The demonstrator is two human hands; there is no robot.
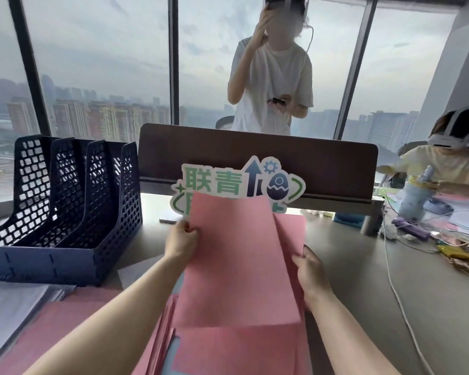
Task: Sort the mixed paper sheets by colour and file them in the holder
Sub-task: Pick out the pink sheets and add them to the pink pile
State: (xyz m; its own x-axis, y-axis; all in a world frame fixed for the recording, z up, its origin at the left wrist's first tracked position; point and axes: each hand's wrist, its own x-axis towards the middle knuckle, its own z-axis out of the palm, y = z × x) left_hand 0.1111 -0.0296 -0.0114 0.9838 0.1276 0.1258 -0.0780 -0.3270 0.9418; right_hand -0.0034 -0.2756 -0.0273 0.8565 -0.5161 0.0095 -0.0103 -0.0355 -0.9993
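Observation:
I hold a bundle of pink sheets (236, 255) tilted up over the desk in front of me. My left hand (180, 240) pinches its left edge near the top. My right hand (310, 272) grips the right edge, where more pink sheets fan out behind. Below the bundle, more pink sheets (228, 350) lie on the desk, with a strip of light blue paper (175, 347) showing between them. The dark blue mesh file holder (63, 209) stands at the left, its slots showing no paper.
White and grey sheets (8, 301) lie at the near left beside a pink sheet (65, 318). A cut-out sign (236, 182) leans on the brown divider (309, 161). White cables (393, 288) and clutter cover the right side. Two people stand behind.

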